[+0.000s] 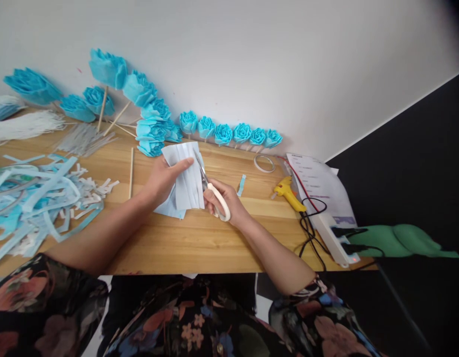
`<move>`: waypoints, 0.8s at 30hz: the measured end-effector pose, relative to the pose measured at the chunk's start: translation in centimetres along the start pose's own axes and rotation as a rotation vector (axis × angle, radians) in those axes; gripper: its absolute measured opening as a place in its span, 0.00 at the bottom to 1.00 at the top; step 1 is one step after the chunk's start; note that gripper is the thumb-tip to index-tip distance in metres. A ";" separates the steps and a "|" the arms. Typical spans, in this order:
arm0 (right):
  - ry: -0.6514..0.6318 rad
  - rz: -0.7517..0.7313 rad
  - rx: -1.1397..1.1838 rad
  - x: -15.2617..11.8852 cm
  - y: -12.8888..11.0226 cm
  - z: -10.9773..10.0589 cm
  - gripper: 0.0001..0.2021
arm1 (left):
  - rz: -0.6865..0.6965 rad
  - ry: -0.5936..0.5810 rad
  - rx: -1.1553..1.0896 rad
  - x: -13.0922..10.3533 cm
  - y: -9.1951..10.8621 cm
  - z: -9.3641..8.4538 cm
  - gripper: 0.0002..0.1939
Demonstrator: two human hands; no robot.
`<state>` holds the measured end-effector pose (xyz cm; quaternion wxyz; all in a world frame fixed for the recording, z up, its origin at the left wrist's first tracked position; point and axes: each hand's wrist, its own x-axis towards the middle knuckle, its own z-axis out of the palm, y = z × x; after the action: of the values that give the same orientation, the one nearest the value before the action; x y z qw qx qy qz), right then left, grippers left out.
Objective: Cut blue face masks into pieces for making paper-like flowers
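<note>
My left hand (pixel 164 178) holds a pleated pale blue face mask (pixel 188 187) upright above the table, its thumb across the front. My right hand (pixel 225 198) is closed round the white handles of a pair of scissors (pixel 219 199). The scissor blades point up and left, at the mask's right edge. Below and behind the held mask, another blue sheet (pixel 169 207) lies on the wooden table (pixel 214 243). A small blue strip (pixel 241 185) lies to the right of my right hand.
Blue flowers (pixel 224 134) stand along the wall, several on sticks. Cut strips (pixel 46 193) and white cords (pixel 24 126) cover the left side. At right are a yellow glue gun (pixel 288 192), tape roll (pixel 264 163), papers (pixel 318 181) and power strip (pixel 335 243).
</note>
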<state>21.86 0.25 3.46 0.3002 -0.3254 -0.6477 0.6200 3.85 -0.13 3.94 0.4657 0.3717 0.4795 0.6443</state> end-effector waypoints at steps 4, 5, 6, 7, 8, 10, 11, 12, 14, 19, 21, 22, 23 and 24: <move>-0.007 -0.004 0.013 -0.1 -0.4 0.0 0.24 | -0.002 -0.014 -0.017 0.0 0.0 0.0 0.20; -0.007 -0.011 0.010 -0.1 -0.5 0.0 0.25 | -0.004 -0.026 -0.014 -0.1 0.0 0.1 0.19; -0.005 -0.016 0.008 -0.1 -0.5 0.0 0.27 | -0.011 -0.037 -0.009 -0.2 0.0 0.1 0.19; -0.001 -0.018 0.005 -0.1 -0.5 0.0 0.28 | -0.021 -0.048 -0.005 -0.4 0.0 0.2 0.19; 0.001 -0.018 0.001 -0.1 -0.5 -0.1 0.28 | -0.033 -0.056 -0.002 -0.5 0.1 0.3 0.19; 0.008 -0.017 -0.001 0.0 -0.4 -0.1 0.28 | -0.055 -0.059 0.004 -0.7 0.1 0.4 0.21; 0.010 -0.017 -0.001 0.0 -0.3 -0.1 0.28 | -0.059 -0.062 0.006 -0.7 0.1 0.4 0.21; 0.013 -0.017 -0.001 0.0 -0.2 0.0 0.28 | -0.055 -0.066 0.005 -0.7 0.1 0.4 0.21; 0.023 -0.020 0.001 -0.1 -0.2 0.0 0.27 | -0.043 -0.080 0.004 -0.7 0.1 0.4 0.20; 0.023 -0.043 0.003 -0.1 -0.4 -0.1 0.24 | -0.064 -0.137 -0.052 -0.8 0.1 0.4 0.18; 0.028 -0.040 -0.009 -0.2 -0.5 -0.1 0.23 | -0.084 -0.162 -0.078 -0.8 0.2 0.4 0.18; 0.031 -0.038 -0.014 -0.2 -0.6 0.0 0.23 | -0.091 -0.172 -0.085 -0.8 0.2 0.4 0.18; 0.035 -0.037 -0.019 -0.2 -0.6 0.0 0.23 | -0.092 -0.177 -0.090 -0.8 0.2 0.5 0.18; 0.037 -0.036 -0.019 -0.2 -0.6 0.0 0.23 | -0.091 -0.178 -0.094 -0.8 0.1 0.5 0.18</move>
<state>21.96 0.08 4.07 0.3201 -0.3281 -0.6537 0.6021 4.48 -0.82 4.17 0.5521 0.3833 0.4219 0.6085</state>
